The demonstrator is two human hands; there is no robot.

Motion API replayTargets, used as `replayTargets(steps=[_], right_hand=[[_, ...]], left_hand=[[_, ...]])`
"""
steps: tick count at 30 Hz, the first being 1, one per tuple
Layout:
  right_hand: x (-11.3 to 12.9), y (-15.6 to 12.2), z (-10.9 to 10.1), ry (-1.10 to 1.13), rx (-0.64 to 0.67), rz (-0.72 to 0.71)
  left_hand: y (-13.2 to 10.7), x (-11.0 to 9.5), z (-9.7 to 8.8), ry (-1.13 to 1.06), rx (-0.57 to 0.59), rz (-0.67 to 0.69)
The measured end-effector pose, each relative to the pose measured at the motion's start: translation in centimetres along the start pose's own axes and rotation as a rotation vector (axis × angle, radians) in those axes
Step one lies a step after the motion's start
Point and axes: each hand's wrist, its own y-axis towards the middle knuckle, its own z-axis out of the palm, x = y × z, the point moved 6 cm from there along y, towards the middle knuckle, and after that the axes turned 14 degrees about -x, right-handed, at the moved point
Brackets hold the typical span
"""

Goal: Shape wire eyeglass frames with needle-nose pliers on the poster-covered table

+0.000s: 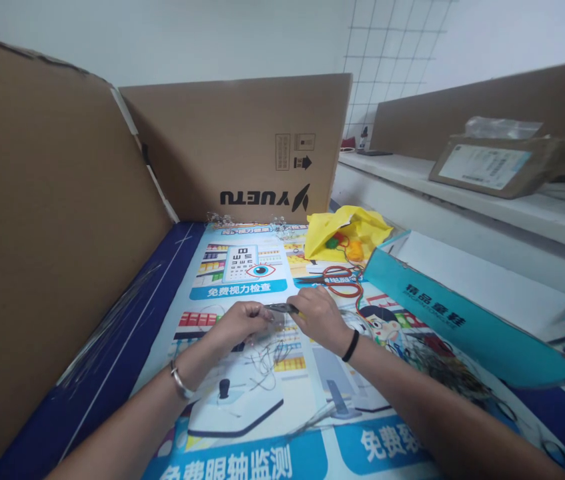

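Observation:
My right hand point(321, 319) is closed round a pair of pliers point(282, 308). A bit of yellow handle shows at the grip, and the dark jaws point left. At the tips of those jaws, my left hand point(242, 324) is pinched shut; what lies between its fingers is too small to make out. Thin loose wires point(269, 360) spread over the printed sheet just below both hands. Beyond my right hand lie red-handled scissors point(342, 281), their blades toward the left.
A yellow bag point(367, 230) holds green and orange bits at the back. The blue open box point(462, 320) stands right, beside a wire bundle point(442, 373). More wires point(107, 320) lean along the left cardboard panel point(52, 200). Another cardboard panel point(232, 140) closes the back.

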Motion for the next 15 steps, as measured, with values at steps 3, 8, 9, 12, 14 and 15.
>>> replayTargets(steps=[3, 8, 9, 12, 14, 15], right_hand=[[0.0, 0.0, 0.1, -0.007, 0.008, -0.001], [-0.3, 0.0, 0.2, -0.077, 0.039, 0.018], [-0.5, 0.0, 0.2, -0.1, 0.041, 0.042], [-0.9, 0.1, 0.0, -0.159, 0.029, 0.114], [-1.0, 0.1, -0.2, -0.18, 0.011, 0.135], [-1.0, 0.2, -0.2, -0.191, 0.004, 0.131]], left_hand=[[0.1, 0.1, -0.1, 0.034, -0.014, 0.026], [0.4, 0.1, -0.6, 0.086, -0.112, 0.053], [0.5, 0.0, -0.7, 0.079, -0.138, 0.052], [0.7, -0.1, -1.1, 0.061, -0.205, 0.035], [0.7, -0.2, -1.4, 0.051, -0.246, 0.02], [0.7, -0.2, -1.5, 0.042, -0.261, 0.015]])
